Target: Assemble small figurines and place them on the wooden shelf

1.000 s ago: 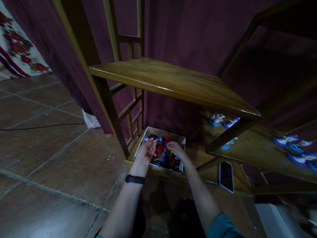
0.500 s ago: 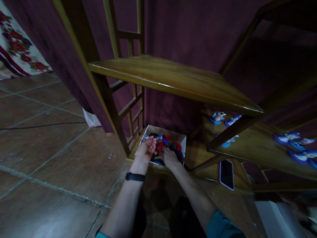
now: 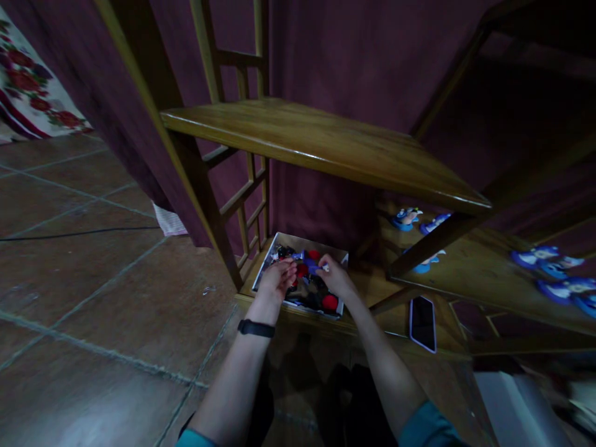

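Observation:
A shallow white-edged box [image 3: 345,258] stands on the low wooden shelf, holding several small red, blue, purple and black toy pieces. My left hand [image 3: 278,276] is over its left part, fingers curled together beside a blue piece [image 3: 297,256]; what they hold, if anything, is hidden. Over the right part, my right hand [image 3: 336,277] has thumb and forefinger pinched close to a purple piece [image 3: 313,267]. A small pale bit shows at those fingertips, too small to name. A red round piece [image 3: 330,302] lies near the box's front right corner.
Above the box juts a wooden shelf board [image 3: 302,133]. A phone [image 3: 423,324] lies on the lower shelf to the right. Several blue-and-white figurines [image 3: 540,256] stand on the right-hand shelf. A lattice side frame [image 3: 242,198] rises at left, with a purple curtain [image 3: 326,205] behind.
My right hand has moved right and up from the middle of the box, uncovering dark pieces and a red one near the front. My left hand has hardly moved.

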Tool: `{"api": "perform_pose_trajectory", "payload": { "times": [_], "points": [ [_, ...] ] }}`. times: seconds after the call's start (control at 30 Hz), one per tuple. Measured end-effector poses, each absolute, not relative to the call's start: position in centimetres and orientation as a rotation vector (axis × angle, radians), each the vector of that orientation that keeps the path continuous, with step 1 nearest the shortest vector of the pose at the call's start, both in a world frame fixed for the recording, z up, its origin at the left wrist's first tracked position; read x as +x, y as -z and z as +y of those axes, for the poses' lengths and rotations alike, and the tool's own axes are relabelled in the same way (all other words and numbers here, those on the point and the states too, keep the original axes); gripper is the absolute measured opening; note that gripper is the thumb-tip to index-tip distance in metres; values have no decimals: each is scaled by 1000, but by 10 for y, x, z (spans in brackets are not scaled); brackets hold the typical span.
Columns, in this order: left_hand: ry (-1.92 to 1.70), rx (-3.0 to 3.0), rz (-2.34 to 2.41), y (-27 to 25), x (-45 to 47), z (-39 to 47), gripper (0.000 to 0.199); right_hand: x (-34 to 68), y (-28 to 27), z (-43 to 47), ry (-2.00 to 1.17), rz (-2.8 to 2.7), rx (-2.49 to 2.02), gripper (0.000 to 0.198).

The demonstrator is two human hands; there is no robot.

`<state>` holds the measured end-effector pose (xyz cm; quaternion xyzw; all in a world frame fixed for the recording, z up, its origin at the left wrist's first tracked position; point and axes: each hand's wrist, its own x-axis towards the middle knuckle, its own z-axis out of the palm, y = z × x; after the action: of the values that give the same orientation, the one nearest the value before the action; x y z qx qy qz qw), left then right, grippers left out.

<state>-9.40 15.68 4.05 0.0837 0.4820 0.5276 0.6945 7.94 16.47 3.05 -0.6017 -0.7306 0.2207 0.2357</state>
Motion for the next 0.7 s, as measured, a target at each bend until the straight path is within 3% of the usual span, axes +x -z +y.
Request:
{"api": "perform_pose_trajectory", "payload": {
  "times": [0.17, 0.33, 0.47, 0.6, 0.7],
  "points": [
    [-991, 210, 1003, -41, -76, 152, 11, 72, -43, 155, -591, -1880, -1466, 9],
    [-1131, 231, 928, -33, -66, 154, 13, 60, -46, 143, -639, -1979, -1307, 10],
    [-1197, 243, 942, -29, -65, 155, 26, 60, -37, 150, -966, -1603, -1259, 9],
    [-1175, 265, 967, -28, -66, 154, 27, 70, -24, 164, -1352, -815, -1176, 14],
    [-1157, 271, 961, -28, -65, 153, 28, 76, -22, 169, -1505, -625, -1037, 14]
  ]
}}
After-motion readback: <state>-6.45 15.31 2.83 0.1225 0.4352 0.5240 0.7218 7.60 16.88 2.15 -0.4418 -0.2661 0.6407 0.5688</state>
